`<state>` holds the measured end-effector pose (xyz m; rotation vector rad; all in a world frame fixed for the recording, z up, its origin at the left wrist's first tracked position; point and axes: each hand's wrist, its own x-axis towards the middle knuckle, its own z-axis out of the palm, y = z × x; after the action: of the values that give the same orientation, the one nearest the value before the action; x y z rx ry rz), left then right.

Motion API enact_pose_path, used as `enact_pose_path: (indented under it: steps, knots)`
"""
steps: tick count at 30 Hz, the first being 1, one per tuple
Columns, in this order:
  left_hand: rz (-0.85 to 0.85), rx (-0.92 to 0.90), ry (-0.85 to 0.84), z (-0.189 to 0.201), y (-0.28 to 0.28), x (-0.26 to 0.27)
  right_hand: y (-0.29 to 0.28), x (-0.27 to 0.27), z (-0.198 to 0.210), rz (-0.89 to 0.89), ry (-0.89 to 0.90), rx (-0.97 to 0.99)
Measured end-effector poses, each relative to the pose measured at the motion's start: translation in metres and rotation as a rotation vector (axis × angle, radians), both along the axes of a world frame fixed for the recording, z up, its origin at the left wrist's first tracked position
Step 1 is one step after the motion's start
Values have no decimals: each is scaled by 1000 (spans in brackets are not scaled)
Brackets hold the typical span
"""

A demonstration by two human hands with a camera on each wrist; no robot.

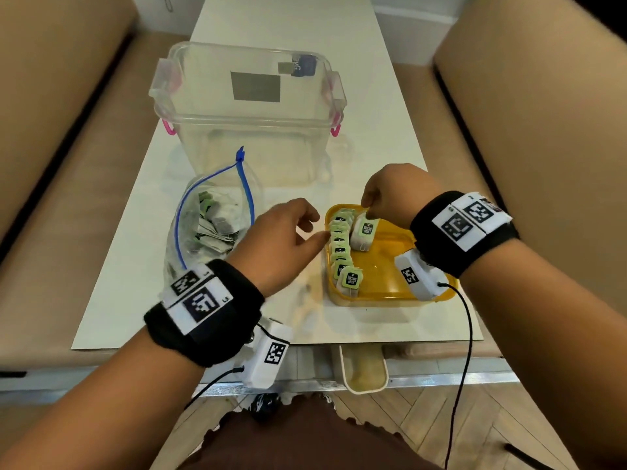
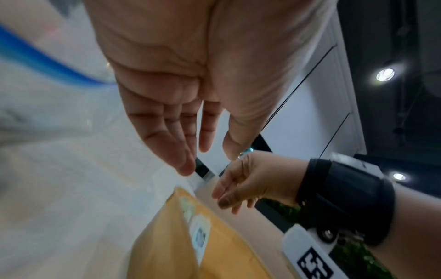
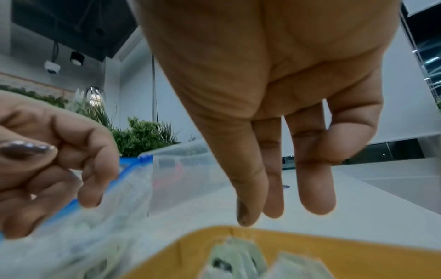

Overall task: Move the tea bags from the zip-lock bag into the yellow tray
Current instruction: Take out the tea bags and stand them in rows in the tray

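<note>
My right hand (image 1: 390, 195) hovers over the far end of the yellow tray (image 1: 390, 293), fingers pointing down and loosely spread, their tips at the top edge of a tea bag (image 1: 363, 234) leaning against the row. The head view suggests a light pinch on that bag; the right wrist view shows relaxed fingers above it, so I cannot tell whether I hold it. A row of tea bags (image 1: 341, 252) stands on edge along the tray's left wall, green tags up. My left hand (image 1: 283, 239) is empty, fingers loosely curled, index tip near the tray's left rim, between the tray and the zip-lock bag (image 1: 210, 225). That bag lies at nine o'clock from the tray, mouth open, more tea bags inside. A clear plastic box (image 1: 247, 110) with pink latches sits at twelve o'clock on the white table (image 1: 390, 106).
</note>
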<state>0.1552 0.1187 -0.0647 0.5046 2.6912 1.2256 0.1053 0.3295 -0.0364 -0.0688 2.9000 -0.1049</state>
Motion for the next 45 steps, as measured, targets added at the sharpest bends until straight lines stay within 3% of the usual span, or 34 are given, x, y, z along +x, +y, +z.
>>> enact_pose_path:
  steps: [4,8,11,15,19,24,29,37,45]
  knots:
    - [99,28,168,22,-42,-4,-22,14,22,65,70,-148]
    - [217,-90,244,26,-89,-11,-77,24,31,231,75,-319]
    - [238,-242,182,15,-112,-12,-123,29,21,342,96,-405]
    - [220,-266,27,-4,-126,-10,-168,27,-7,378,30,-390]
    - [219,-264,33,-13,-133,-7,-183,19,-26,331,-102,-35]
    - [124,-166,42,-15,-137,-4,-208,16,-40,258,-35,-54]
    - [67,-141,59,-14,-142,-3,-221,3,-57,194,-65,53]
    - [48,-149,66,-14,-145,-8,-222,6,-49,107,-69,-75]
    - [86,-162,87,-11,-144,-18,-205,32,-15,89,209,-282]
